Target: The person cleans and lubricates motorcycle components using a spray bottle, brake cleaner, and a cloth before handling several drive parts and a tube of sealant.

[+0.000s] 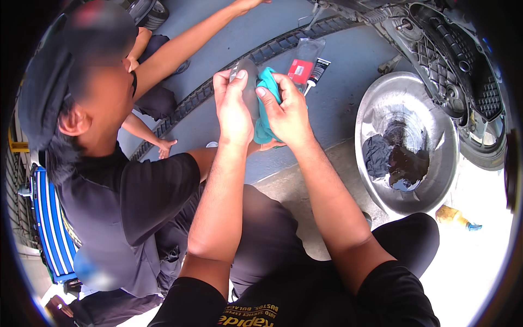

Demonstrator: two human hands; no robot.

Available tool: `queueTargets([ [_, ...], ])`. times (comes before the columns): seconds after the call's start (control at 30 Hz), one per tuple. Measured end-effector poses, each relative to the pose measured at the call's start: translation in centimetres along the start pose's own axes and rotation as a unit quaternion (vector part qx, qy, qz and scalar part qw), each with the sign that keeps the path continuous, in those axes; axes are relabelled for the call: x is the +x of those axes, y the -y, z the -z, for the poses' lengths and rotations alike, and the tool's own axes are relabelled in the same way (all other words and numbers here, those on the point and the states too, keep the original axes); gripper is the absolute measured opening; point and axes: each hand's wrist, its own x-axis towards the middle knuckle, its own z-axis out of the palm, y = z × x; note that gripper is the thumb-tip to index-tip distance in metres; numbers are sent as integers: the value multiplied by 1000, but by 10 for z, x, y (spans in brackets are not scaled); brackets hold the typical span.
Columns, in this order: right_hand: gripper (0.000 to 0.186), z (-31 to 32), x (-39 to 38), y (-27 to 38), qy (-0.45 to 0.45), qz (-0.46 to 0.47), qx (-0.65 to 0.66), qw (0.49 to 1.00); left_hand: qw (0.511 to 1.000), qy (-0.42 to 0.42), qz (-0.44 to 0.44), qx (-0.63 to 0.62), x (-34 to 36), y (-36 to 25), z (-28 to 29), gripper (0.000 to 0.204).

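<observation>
In front of me, my left hand (234, 106) grips a dark grey, rounded, oblong part (249, 90) whose exact kind I cannot make out. The thumb presses on its near face, and the fingers wrap behind it. A teal cloth (267, 122) is bunched in my right hand (286, 111), against the right side of the grey part. Its lower end hangs below my fingers. Just under the cloth, a co-worker's hand (268, 145) partly shows; whether it touches the cloth is hard to see.
A co-worker (147, 201) crouches close on my left, with another person's arm (141, 131) beyond. To the right, a metal basin (452, 185) holds dark liquid and a black rag (377, 157), beneath an opened scooter (452, 60). A clear red-labelled package (302, 62), black tube (317, 71) and yellowish bottle (452, 216) lie around.
</observation>
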Motion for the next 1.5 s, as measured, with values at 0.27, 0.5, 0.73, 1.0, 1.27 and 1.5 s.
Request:
queueTargets([
  [0.27, 28, -1, 10, 22, -77, -175, -89, 977, 997, 47, -43, 46, -4, 13, -2, 17],
  [0.5, 29, 23, 10, -13, -189, -361, 426, 808, 998, 15, 54, -40, -9, 0, -14, 25],
  [0.73, 32, 23, -1, -18, 31, -70, 95, 992, 996, -60, 50, -39, 4, 18, -11, 28],
  [1.0, 33, 28, 4, -4, 73, -20, -35, 996, 995, -40, 91, 11, 0, 10, -6, 26],
  [1.27, 28, 1, -2, 2, -90, -127, -80, 985, 987, 29, 1, 159, 3, 28, 1, 24],
  [1.5, 30, 20, 7, -38, -129, -428, 243, 861, 976, 86, -5, 201, -4, 43, -18, 19],
])
